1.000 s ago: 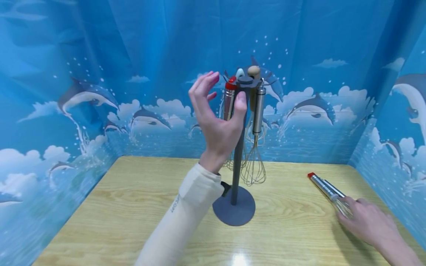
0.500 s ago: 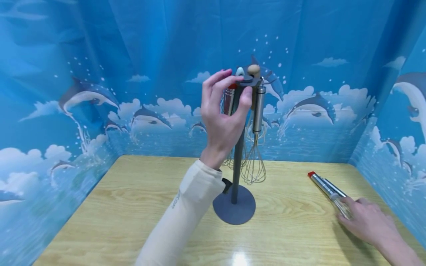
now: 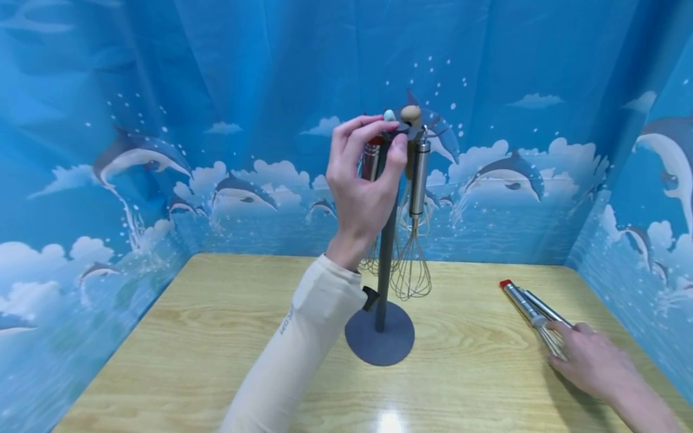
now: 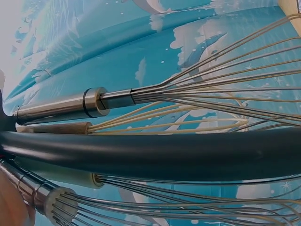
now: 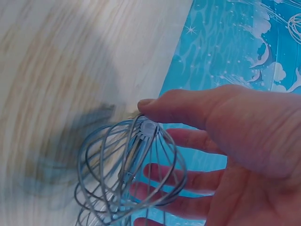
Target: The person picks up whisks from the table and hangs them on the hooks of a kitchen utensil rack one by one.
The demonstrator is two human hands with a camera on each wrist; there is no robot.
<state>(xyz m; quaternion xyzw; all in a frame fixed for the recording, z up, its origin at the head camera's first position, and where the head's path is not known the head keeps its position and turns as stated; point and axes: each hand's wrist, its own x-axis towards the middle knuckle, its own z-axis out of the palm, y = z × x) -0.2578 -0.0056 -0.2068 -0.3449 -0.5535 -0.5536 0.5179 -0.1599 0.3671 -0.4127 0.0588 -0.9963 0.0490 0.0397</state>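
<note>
A dark grey utensil stand (image 3: 385,258) rises from a round base (image 3: 380,346). My left hand (image 3: 360,186) pinches its top between thumb and fingers. Several whisks hang there: a steel-handled whisk (image 3: 419,180) on the right, a red-ended whisk (image 3: 370,162) behind my fingers, a wooden-handled whisk (image 4: 61,128) and a pale-handled whisk (image 4: 70,173). On the table's right side, my right hand (image 3: 592,361) grips the wire end of a red-ended whisk (image 3: 522,304). A second steel handle (image 3: 544,305) lies alongside; its far end is hidden. Wire loops (image 5: 129,165) stand between my right thumb and fingers.
The wood-grain table (image 3: 216,337) reaches back to a blue curtain (image 3: 260,120) printed with dolphins and clouds, which also encloses both sides. A dark strap piece (image 3: 370,298) sits at my left cuff, close to the stand's pole.
My left hand has moved slightly right and its fingers have closed over the stand's top. My right hand stays at the whisks on the table, with only a slight shift.
</note>
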